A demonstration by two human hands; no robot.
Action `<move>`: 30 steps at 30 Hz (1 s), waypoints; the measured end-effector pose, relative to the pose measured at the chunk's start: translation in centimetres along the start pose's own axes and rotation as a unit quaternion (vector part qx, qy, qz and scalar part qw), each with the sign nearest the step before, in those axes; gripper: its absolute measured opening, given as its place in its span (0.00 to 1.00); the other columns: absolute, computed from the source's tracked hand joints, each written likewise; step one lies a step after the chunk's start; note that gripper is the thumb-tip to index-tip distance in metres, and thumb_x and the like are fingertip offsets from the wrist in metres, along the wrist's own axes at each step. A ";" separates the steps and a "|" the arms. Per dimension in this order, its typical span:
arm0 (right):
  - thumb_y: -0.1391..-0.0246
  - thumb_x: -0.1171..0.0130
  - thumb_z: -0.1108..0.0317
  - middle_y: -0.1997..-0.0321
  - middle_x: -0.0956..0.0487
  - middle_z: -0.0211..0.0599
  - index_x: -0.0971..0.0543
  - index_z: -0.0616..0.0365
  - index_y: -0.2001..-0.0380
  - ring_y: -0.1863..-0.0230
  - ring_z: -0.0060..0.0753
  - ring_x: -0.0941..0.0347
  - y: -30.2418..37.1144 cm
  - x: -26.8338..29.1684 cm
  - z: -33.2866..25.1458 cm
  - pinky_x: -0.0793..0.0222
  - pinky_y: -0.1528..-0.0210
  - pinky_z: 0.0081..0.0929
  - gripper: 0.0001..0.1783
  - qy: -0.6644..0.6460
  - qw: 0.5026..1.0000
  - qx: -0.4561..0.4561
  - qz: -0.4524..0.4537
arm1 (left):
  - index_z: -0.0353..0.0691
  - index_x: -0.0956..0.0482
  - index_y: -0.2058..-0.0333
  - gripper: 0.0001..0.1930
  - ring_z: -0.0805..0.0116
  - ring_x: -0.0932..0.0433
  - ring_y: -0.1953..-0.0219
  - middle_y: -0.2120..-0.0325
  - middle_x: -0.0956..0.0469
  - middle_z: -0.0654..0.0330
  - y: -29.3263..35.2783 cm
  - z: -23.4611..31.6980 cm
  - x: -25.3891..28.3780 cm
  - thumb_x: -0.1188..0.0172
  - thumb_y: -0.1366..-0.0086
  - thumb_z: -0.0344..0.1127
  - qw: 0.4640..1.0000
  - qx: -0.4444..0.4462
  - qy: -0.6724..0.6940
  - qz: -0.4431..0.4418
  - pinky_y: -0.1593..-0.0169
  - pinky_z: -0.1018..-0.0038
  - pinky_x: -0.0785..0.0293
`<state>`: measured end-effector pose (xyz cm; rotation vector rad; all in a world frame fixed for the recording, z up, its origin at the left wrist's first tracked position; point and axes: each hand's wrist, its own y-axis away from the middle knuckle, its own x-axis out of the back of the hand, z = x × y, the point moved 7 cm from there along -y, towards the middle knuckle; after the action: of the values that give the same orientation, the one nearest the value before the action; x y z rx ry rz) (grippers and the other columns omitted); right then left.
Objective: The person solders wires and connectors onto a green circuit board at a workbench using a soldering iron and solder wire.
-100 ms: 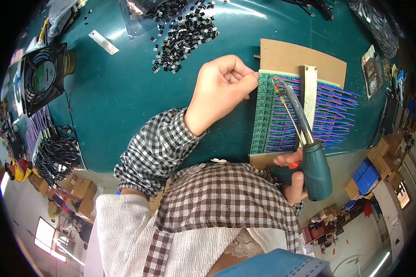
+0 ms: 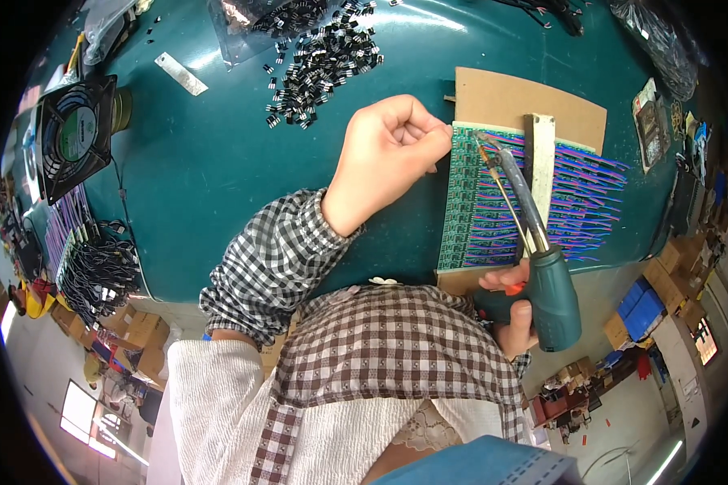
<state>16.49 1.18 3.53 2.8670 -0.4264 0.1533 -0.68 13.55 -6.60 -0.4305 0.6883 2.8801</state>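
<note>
A green circuit board panel [image 2: 459,202] lies on brown cardboard [image 2: 518,99] at the right. Rows of blue, purple and pink wires [image 2: 582,206] run rightward from it, with a pale bar [image 2: 544,149] lying across them. My left hand [image 2: 387,158] is closed in a pinch at the panel's far left corner; whatever the fingertips hold is hidden. Wrapped round the grip of a green soldering gun [image 2: 558,303] is my right hand [image 2: 516,323], partly covered by the tool. The gun's tip and its thin feed tube meet over the far end of the panel, near the left fingertips.
A pile of small black components with metal pins [image 2: 332,65] spreads across the far middle, beside a plastic bag [image 2: 243,32]. At the left stand a black fan [image 2: 77,133] and a bundle of black cables [image 2: 97,271]. A metal strip [image 2: 181,74] lies on the green mat.
</note>
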 end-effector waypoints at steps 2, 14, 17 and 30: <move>0.51 0.48 0.59 0.67 0.31 0.47 0.36 0.73 0.58 0.70 0.37 0.28 0.0 0.0 0.1 0.26 0.69 0.32 0.26 -0.004 1.000 0.003 0.006 | 0.36 0.28 0.76 0.07 0.84 0.30 0.83 0.81 0.26 0.65 -0.1 0.0 0.1 0.42 0.45 0.32 1.000 -0.004 -0.005 -0.001 0.79 0.88 0.34; 0.51 0.47 0.59 0.67 0.30 0.48 0.36 0.74 0.58 0.71 0.37 0.28 0.1 0.2 0.1 0.25 0.69 0.32 0.26 -0.011 1.000 0.005 0.003 | 0.36 0.29 0.77 0.07 0.84 0.31 0.83 0.82 0.26 0.66 -0.2 0.1 0.0 0.42 0.46 0.31 1.000 -0.003 -0.007 0.004 0.80 0.89 0.34; 0.51 0.47 0.59 0.67 0.30 0.48 0.37 0.74 0.57 0.70 0.38 0.28 0.1 0.1 0.1 0.26 0.69 0.33 0.27 -0.004 1.000 0.001 -0.004 | 0.36 0.29 0.77 0.07 0.85 0.31 0.84 0.82 0.26 0.66 -0.2 0.2 0.0 0.41 0.46 0.31 1.000 -0.001 -0.015 0.001 0.80 0.89 0.34; 0.51 0.48 0.58 0.68 0.29 0.44 0.36 0.71 0.54 0.67 0.38 0.29 -0.1 -0.7 -0.2 0.27 0.65 0.33 0.28 0.061 0.996 -0.024 -0.063 | 0.35 0.28 0.77 0.07 0.85 0.31 0.84 0.82 0.26 0.66 -0.3 0.2 0.1 0.41 0.46 0.31 1.000 0.010 -0.027 0.000 0.80 0.89 0.35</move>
<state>15.84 1.53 3.63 2.8076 -0.2210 0.2907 -0.77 13.90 -6.54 -0.3502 0.7062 2.8703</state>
